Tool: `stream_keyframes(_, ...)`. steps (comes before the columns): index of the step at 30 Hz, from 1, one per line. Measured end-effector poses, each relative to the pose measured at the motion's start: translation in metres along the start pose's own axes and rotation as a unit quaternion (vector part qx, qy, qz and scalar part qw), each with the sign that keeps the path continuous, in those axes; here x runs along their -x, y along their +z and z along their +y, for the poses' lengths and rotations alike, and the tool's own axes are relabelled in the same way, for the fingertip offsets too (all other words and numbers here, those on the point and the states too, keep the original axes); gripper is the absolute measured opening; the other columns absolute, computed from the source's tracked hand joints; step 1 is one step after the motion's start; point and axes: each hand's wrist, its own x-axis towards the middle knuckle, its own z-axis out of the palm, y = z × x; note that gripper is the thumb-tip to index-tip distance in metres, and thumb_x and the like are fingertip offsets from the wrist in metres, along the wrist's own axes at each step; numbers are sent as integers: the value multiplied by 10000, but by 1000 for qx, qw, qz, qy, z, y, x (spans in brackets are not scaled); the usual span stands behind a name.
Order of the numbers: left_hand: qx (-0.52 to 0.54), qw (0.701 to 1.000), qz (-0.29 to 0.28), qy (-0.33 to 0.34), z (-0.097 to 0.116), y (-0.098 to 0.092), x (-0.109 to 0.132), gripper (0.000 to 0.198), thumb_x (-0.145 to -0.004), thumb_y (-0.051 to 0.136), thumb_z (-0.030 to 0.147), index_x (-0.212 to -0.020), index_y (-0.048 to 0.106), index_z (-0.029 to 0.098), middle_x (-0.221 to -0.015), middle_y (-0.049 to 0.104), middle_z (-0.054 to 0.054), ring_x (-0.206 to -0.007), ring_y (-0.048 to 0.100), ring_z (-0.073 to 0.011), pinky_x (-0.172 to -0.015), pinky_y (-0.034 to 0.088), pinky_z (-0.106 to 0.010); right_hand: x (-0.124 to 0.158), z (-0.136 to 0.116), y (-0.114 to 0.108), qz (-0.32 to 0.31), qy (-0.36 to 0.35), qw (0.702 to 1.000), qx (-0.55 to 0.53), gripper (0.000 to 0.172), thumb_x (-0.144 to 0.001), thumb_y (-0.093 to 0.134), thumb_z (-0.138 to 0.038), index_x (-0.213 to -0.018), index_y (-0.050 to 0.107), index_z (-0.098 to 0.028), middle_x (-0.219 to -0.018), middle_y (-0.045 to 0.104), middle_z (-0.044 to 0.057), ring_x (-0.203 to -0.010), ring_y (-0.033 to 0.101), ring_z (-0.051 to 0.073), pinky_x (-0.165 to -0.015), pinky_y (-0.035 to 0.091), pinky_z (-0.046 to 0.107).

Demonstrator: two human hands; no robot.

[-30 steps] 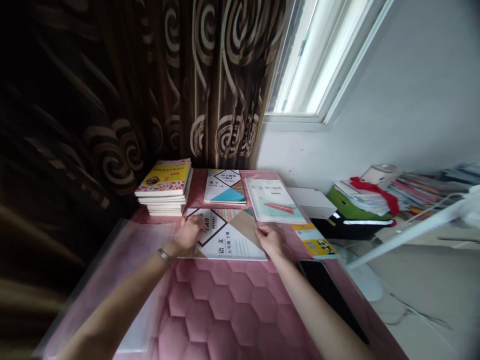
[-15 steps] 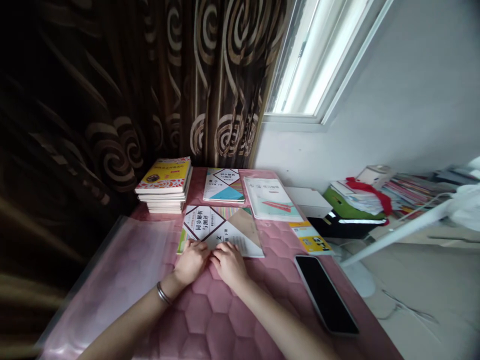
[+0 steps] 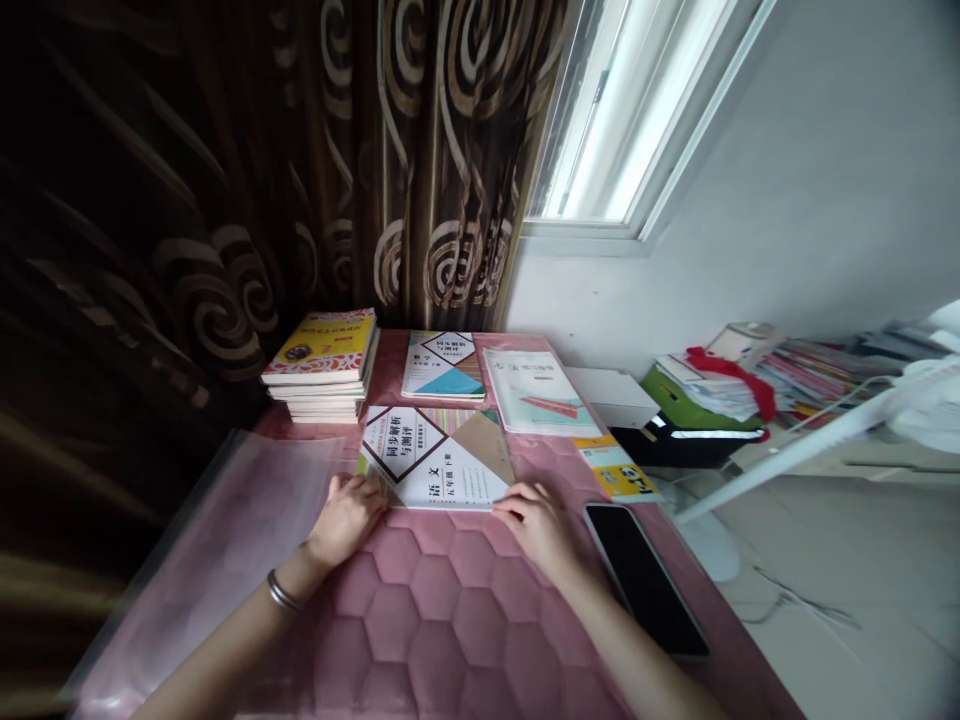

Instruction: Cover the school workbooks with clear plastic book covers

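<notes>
White diamond-patterned paper workbook [image 3: 439, 460] lies flat mid pink quilted counter [image 3: 450, 610]; left hand [image 3: 346, 515] and right hand [image 3: 538, 522] touch its near corners, fingers released; green box [image 3: 664, 397] off the right edge holds papers

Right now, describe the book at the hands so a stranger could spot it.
On the pink quilted table, find the yellow-topped book stack. Just nearer, between left hand and right hand, lies the workbook; only its cover has a tan triangle.

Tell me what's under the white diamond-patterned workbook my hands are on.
A thin green edge of something flat peeks out by the left hand; below lies the pink quilted mat. The white diamond-patterned workbook covers the rest.
</notes>
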Motion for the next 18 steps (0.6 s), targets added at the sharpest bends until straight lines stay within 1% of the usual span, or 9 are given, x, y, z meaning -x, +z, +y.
stream_keyframes(3,-9,1000,-9,-16,-9,-4,6,288,-954,429,271,-843,690,219,-911,671,-43,-928,530,-212,-881,318,-435,6,22,-7,-4,8,1000,-10,143,-834,618,-279,-799,756,-289,-884,681,37,-846,565,202,-785,444,328)
stream_keyframes(6,-11,999,-7,-35,-19,-5,13,247,-937,463,267,-856,692,228,-936,686,-40,-932,545,-217,-897,310,-445,10,33,-5,13,15,999,-30,156,-835,611,-277,-789,760,-269,-844,671,48,-828,574,206,-792,445,347)
stream_keyframes(10,6,998,18,-57,-29,0,24,233,-931,472,265,-864,694,237,-974,692,-37,-937,571,-212,-892,307,-432,13,36,-1,26,29,998,-56,180,-844,594,-309,-788,760,-270,-838,668,58,-820,579,215,-777,453,358)
stream_keyframes(13,14,997,35,-63,-32,6,29,248,-936,456,259,-874,694,229,-1003,693,-49,-958,580,-206,-873,317,-407,13,34,-2,37,30,997,-68,189,-844,591,-323,-782,762,-273,-829,668,62,-815,582,221,-772,459,363)
stream_keyframes(16,21,997,43,-66,-32,9,29,254,-934,447,248,-865,690,221,-964,691,-53,-939,585,-203,-859,328,-396,12,34,-3,40,31,997,-66,191,-840,591,-325,-775,764,-279,-816,669,60,-811,581,226,-763,460,365)
stream_keyframes(18,33,995,43,-80,-31,10,29,257,-928,447,246,-844,687,217,-932,681,-50,-915,585,-197,-842,340,-385,12,34,-2,41,31,997,-64,187,-836,594,-317,-769,764,-279,-814,669,58,-810,580,225,-764,459,365)
